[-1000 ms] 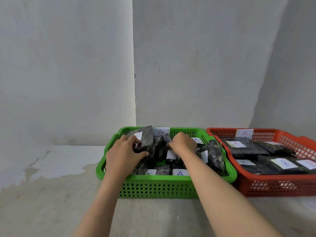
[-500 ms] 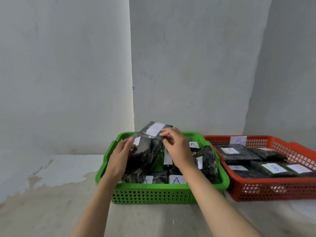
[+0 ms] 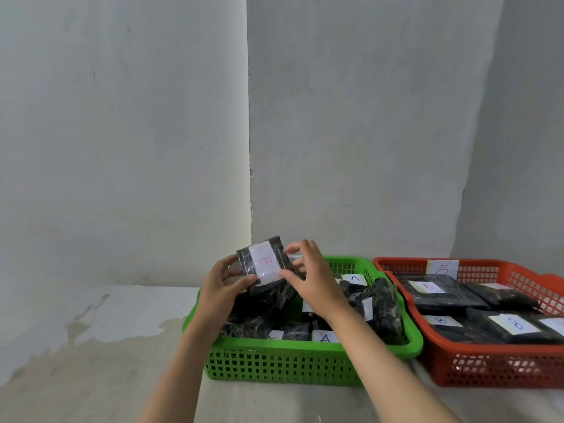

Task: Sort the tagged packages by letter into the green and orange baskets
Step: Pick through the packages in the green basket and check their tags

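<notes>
Both hands hold up a dark package (image 3: 265,265) whose white tag reads B, just above the back left of the green basket (image 3: 293,361). My left hand (image 3: 221,288) grips its left side and my right hand (image 3: 308,280) pinches its right edge. The green basket holds several dark packages, some with tags marked A (image 3: 325,337). To its right, the orange basket (image 3: 488,370) holds several dark packages tagged B (image 3: 427,286) and carries a B label (image 3: 442,268) on its back wall.
The baskets stand side by side, touching, on a pale stained floor (image 3: 91,346). A grey wall (image 3: 351,132) with a vertical seam rises close behind them.
Both hands have lifted one package out of the green basket and turned it so its B tag faces me. The view has shifted a little to the left.
</notes>
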